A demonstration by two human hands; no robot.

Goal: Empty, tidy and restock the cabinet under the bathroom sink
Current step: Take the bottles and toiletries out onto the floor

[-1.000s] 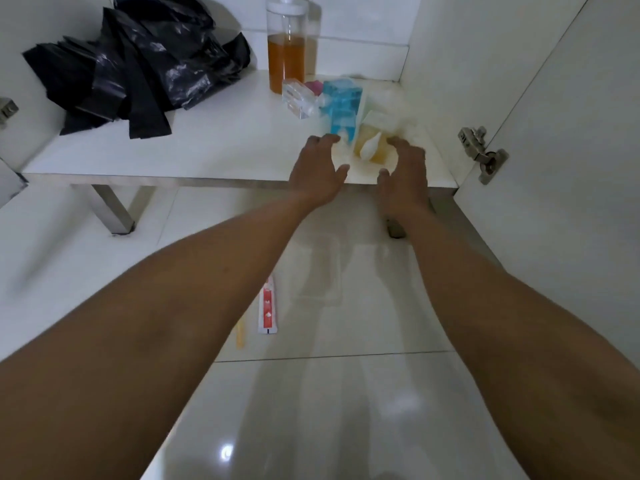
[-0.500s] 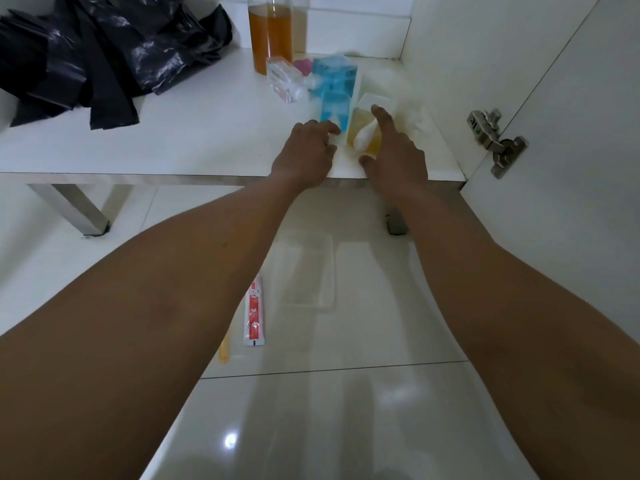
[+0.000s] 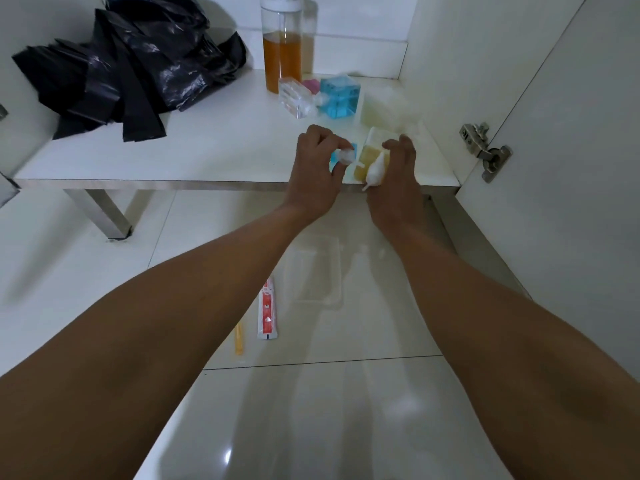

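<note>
Both my hands are at the front right edge of the white cabinet shelf. My left hand pinches the white cap of a small blue bottle lying there. My right hand grips a small yellow bottle with a white pump nozzle that points toward me. Behind them sit a square blue bottle, a clear square bottle, a pale yellow square bottle and a pink item.
Crumpled black bin bags fill the shelf's back left. A tall pump bottle of amber liquid stands at the back. The open door and its hinge are at right. On the tiled floor lie a red-white sachet, a yellow stick and a clear tray.
Both hands have closed: the left went from resting flat to pinching the blue bottle's cap, the right from reaching over the yellow bottle to gripping it and drawing it toward the shelf edge.
</note>
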